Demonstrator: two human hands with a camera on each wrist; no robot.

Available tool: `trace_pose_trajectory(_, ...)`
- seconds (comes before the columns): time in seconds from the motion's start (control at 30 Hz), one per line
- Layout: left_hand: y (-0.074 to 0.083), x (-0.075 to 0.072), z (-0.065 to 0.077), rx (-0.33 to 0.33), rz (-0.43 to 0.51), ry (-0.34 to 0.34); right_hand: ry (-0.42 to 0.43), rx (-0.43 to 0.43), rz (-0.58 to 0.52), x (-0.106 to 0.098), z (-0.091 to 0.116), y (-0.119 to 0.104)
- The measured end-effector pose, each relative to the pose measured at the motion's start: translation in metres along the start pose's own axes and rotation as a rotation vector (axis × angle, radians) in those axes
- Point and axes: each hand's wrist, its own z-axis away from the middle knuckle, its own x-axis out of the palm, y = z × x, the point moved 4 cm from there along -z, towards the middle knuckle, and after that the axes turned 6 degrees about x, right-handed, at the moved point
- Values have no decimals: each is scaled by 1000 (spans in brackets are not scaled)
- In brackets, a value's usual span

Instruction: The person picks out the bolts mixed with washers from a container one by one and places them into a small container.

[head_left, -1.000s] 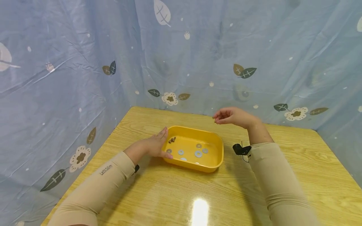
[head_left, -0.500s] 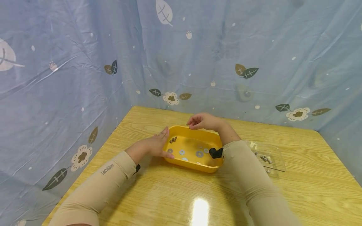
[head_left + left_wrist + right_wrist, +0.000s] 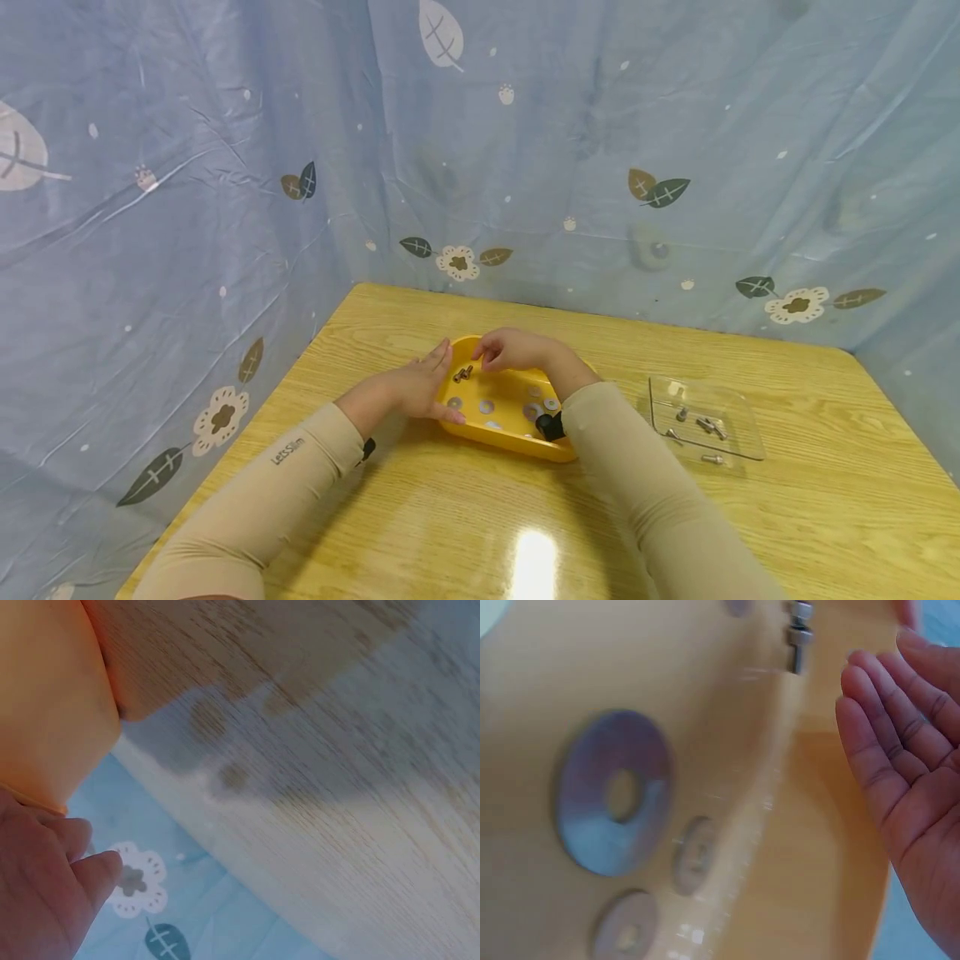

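A yellow tray [image 3: 510,443] holds several flat washers [image 3: 487,407] and a pair of small bolts [image 3: 462,374] near its left end. My left hand [image 3: 408,390] grips that end, its thumb over the front rim and its fingers spread toward the back corner. Over the tray's back rim reaches my right hand [image 3: 512,350], fingertips a little right of the bolts. In the right wrist view the right hand [image 3: 922,757] has loosely bent fingers with nothing seen between them; the bolts [image 3: 799,637] lie just beyond the fingertips. A large washer [image 3: 585,802] appears blurred there.
Right of the yellow tray stands a clear plastic tray [image 3: 738,407] with several bolts [image 3: 707,425] in it. The wooden table [image 3: 420,517] meets a blue patterned curtain [image 3: 525,167] at the back and left.
My right hand has moved left and down, from right of the yellow tray to above its left part near the bolts. The clear tray has come into sight. The left hand keeps its place.
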Motion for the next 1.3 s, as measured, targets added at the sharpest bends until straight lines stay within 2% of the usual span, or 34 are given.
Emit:
trace_pose_trajectory(0.2,1,0,0,8,4,-1,-28,56,151,14,-9,4)
trace_pose_trajectory(0.33,1,-1,0,6,-2,1,0,79,215,18,-13,4)
trace_pose_trajectory(0.7,-2,-3,-3,15,-1,-7,115,189,103,27,-25,12)
trace_pose_trajectory(0.97,0,-7,-5,9,1,-21,223,165,192,29,-30,15)
trace_pose_trajectory(1.3,0,-8,-4,-7,7,-36,206,99,224,33,-35,14)
